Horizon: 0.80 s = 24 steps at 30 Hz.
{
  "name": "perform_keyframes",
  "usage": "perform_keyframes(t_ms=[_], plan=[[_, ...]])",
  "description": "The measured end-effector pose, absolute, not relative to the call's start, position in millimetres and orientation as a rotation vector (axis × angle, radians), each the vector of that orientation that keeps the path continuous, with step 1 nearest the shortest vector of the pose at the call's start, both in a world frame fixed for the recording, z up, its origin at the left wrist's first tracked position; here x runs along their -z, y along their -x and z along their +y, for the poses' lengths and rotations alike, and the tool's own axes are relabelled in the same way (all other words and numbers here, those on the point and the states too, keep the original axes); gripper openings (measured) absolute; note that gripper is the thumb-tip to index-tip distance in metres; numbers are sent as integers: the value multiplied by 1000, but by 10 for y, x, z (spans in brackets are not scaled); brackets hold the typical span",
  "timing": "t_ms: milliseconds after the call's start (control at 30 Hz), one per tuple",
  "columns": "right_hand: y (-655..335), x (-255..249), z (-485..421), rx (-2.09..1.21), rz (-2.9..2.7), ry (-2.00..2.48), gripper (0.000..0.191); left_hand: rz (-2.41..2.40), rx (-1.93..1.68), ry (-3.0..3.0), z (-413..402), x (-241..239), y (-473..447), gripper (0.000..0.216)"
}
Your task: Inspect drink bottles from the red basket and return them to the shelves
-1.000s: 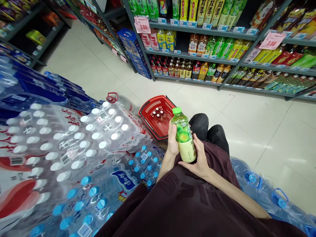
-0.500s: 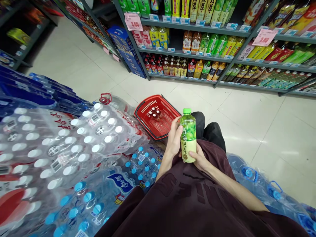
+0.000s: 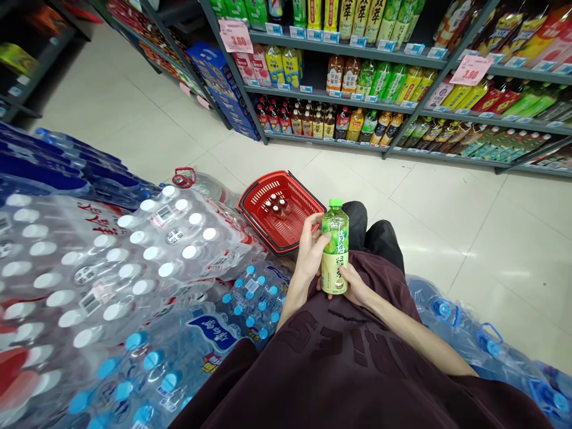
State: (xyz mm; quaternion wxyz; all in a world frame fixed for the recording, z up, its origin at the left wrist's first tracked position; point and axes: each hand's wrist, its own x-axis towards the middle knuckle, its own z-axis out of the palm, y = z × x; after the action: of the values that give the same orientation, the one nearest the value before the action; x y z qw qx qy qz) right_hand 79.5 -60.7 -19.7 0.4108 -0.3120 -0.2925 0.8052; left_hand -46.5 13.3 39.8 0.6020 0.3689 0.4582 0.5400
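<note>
Both hands on one bottle—green-capped bottle [image 3: 335, 256], held roughly upright above the lap, label toward the camera. Left hand [image 3: 308, 247] part-curled round its upper side; right hand [image 3: 356, 287] curled at the lower side, thumb on the label. Most fingers hidden behind the bottle, so can't tell exact finger placement; fill level unclear too.

Red basket [image 3: 299, 217] sits on the floor [image 3: 411, 179] beyond the left hand—four small dark bottles [image 3: 279, 208] clustered at its far-left end, labels too small to read. White-capped bottle packs [image 3: 174, 235] run off the left edge. Drinks shelf [image 3: 316, 65] cut off at top.
</note>
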Motion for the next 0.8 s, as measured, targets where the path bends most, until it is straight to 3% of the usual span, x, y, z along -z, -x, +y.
perform_keyframes(t_ms=[400, 800], plan=[[-809, 243, -597, -2070, -553, 789, 57, 1127, -1146, -966, 136, -351, 463, 58], [-797, 201, -584, -2044, -600, 865, 59, 1132, -1186, -990, 137, -357, 473, 58]])
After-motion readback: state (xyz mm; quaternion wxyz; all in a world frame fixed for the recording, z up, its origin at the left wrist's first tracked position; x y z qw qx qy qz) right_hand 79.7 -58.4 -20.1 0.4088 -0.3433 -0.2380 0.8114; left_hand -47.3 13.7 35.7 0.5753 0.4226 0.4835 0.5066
